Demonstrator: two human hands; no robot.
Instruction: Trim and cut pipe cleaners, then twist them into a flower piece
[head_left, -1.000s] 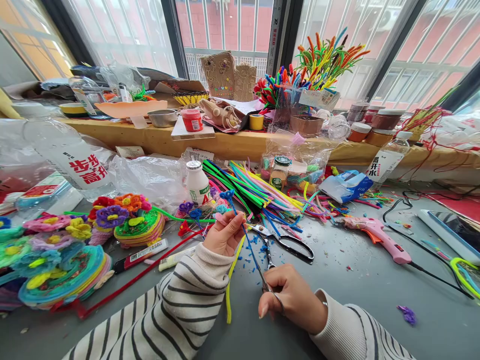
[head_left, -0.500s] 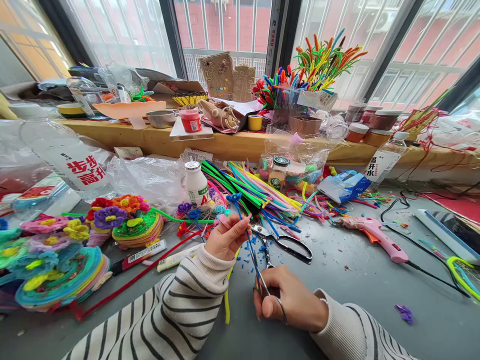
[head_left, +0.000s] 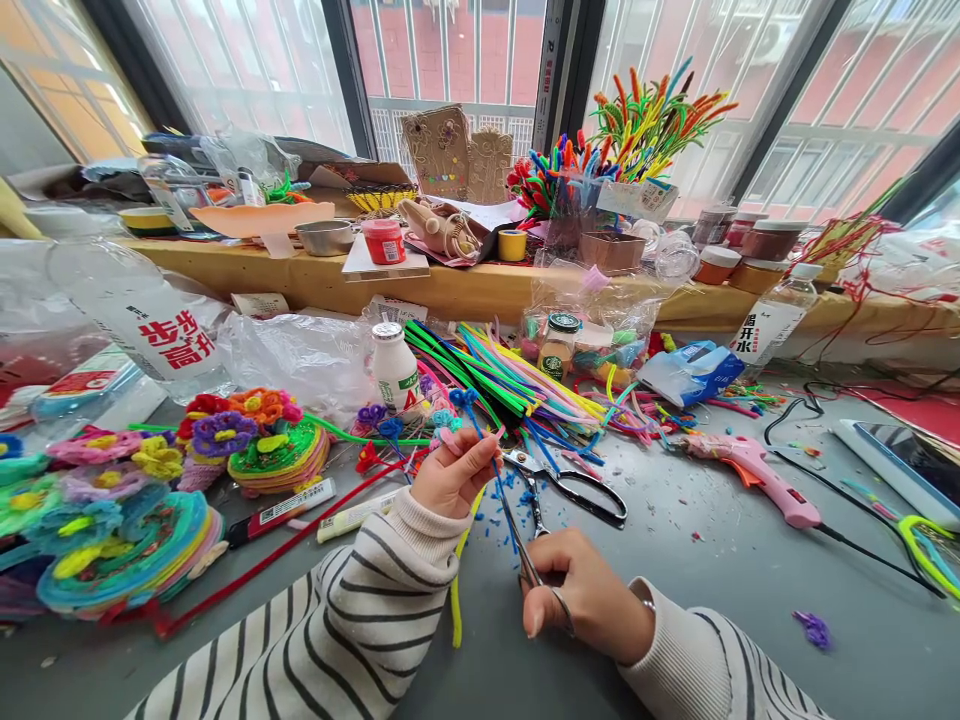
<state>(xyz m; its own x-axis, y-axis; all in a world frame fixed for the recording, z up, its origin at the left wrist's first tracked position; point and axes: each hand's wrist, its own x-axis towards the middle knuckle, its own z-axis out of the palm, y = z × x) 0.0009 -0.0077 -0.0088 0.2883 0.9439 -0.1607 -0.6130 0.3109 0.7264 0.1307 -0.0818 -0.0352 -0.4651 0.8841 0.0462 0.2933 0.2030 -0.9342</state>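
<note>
Presently, the left hand (head_left: 452, 480) is pinching a blue pipe cleaner (head_left: 472, 410) between thumb and fingertips, its tufted head pointing up toward 11 o'clock and its stem slanting down toward 5 o'clock. The right hand (head_left: 592, 597) is curling around the handles of a pair of scissors (head_left: 531, 574), whose blades are lying along the lower stem; whether they are touching its fuzz is not clearly showing. Half a second earlier the blades were standing visibly apart; now they are lying nearly together, while the left hand is keeping almost the same place. This is suggesting, as a judgement, that one small snip is being completed and that the trimming is going on in short strokes. Blue clippings (head_left: 490, 521) are lying on the desk (head_left: 675, 610) beneath the stem. Taking the held scissors as the clock's centre, a black-handled second pair (head_left: 596, 495) is resting at 2 o'clock, a pink glue gun (head_left: 761, 478) is lying farther out between 2 and 3, and a heap of colored pipe cleaners (head_left: 517, 375) is spreading at 12.
</note>
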